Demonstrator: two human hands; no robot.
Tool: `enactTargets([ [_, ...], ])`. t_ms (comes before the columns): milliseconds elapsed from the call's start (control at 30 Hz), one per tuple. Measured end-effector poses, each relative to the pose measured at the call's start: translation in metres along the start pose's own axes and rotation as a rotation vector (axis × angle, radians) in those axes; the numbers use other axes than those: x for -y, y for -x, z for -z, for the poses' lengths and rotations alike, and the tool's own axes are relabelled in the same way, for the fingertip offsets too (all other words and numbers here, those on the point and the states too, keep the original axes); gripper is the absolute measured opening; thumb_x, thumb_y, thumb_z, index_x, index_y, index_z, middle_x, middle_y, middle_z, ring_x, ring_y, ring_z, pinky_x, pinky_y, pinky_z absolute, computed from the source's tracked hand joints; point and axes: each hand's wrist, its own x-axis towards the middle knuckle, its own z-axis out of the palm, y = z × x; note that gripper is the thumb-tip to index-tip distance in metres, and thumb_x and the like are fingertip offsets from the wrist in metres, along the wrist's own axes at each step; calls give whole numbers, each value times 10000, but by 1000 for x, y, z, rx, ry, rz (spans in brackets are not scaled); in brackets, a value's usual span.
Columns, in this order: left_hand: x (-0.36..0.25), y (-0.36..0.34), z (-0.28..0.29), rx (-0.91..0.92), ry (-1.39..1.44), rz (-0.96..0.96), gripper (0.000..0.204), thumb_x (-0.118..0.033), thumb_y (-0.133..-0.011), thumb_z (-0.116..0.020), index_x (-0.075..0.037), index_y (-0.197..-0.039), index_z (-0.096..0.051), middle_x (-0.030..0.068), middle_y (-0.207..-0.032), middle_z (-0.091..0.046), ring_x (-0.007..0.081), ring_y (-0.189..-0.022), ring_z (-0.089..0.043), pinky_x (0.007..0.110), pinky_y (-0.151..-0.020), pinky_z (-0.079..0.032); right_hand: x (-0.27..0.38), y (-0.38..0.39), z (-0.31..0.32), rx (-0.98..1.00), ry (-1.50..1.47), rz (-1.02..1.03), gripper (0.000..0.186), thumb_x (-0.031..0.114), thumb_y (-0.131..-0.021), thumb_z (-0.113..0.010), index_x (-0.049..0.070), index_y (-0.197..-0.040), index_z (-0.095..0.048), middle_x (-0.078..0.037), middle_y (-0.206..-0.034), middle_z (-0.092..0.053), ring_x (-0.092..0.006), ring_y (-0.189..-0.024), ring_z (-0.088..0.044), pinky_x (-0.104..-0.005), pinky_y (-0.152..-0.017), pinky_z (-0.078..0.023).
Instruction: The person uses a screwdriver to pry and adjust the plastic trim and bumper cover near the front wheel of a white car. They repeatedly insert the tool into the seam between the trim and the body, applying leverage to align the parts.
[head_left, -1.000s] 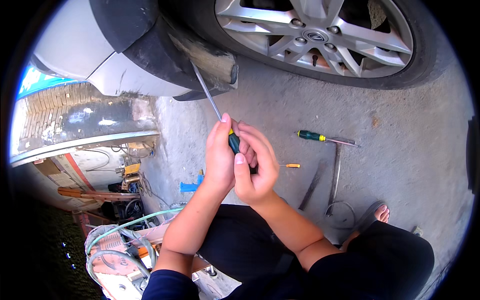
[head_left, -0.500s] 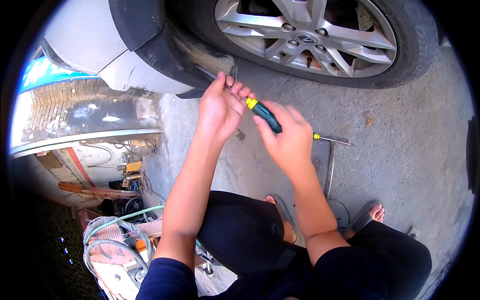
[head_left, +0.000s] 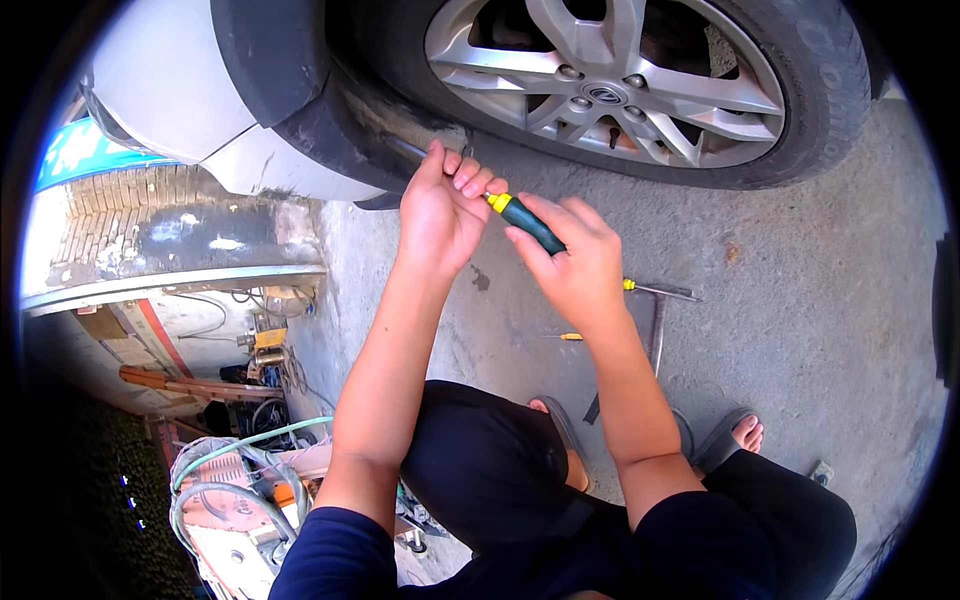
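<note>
Both of my hands are on one screwdriver (head_left: 530,222) with a dark green and yellow handle. My right hand (head_left: 575,258) is wrapped round the handle. My left hand (head_left: 438,222), palm up, pinches the metal shaft between thumb and fingers just ahead of the yellow collar. The shaft points up and left into the dark wheel arch edge (head_left: 335,130) of a white car bumper (head_left: 240,160). Its tip lies against or close to the dirty lining there; exact contact cannot be made out. The car's wheel (head_left: 603,95), with silver spokes and a black tyre, is just to the right.
Beyond my right forearm a second screwdriver (head_left: 665,291) and a metal bar (head_left: 657,335) lie on the concrete floor (head_left: 800,260). A small yellow-handled tool (head_left: 571,337) lies nearer. At lower left stands a machine with looped cables (head_left: 225,490); wooden pieces (head_left: 190,381) lie behind it.
The view has shifted slightly. My hands keep their hold on the screwdriver, and my right hand has turned a little on the handle. The small yellow-handled tool now shows beside my right forearm.
</note>
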Motion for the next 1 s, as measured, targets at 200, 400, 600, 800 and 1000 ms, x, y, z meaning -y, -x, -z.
enactTargets([
  [200,1,1,-5,3,-30,-8,367,-308,-1133,-339,-125,-820,-393,10,-717,-348,155,-667,-333,389,-773,-410,-2,1,-2,-19,-47,-27,332,193,-797,-832,89,-1102,-752,-116,-838,-650,-319,-723,-652,-402,-652,-535],
  [400,1,1,0,8,-44,-34,360,-298,-1130,-348,-124,-818,-394,9,-711,-350,154,-667,-342,398,-782,-418,-1,-3,3,24,-17,6,339,182,-790,-840,79,-1101,-750,-121,-827,-647,-319,-718,-649,-402,-649,-531],
  [600,0,1,0,20,-45,-38,355,-294,-1129,-343,-125,-821,-395,9,-709,-352,151,-661,-337,392,-780,-413,-4,-2,-1,5,-12,29,335,188,-792,-838,89,-1101,-753,-116,-840,-650,-319,-715,-655,-406,-631,-533],
  [800,-1,2,0,31,14,-63,338,-298,-1127,-352,-122,-843,-402,12,-730,-368,153,-671,-351,409,-824,-431,1,-13,3,4,130,154,324,260,-780,-839,126,-1066,-766,-73,-846,-651,-298,-669,-664,-401,-580,-538],
  [1000,-3,-3,-9,130,203,-97,304,-283,-1117,-390,-89,-890,-447,49,-813,-456,232,-822,-518,455,-983,-472,19,-59,23,-96,449,495,332,275,-667,-900,121,-930,-770,-27,-773,-645,-223,-610,-634,-331,-527,-501],
])
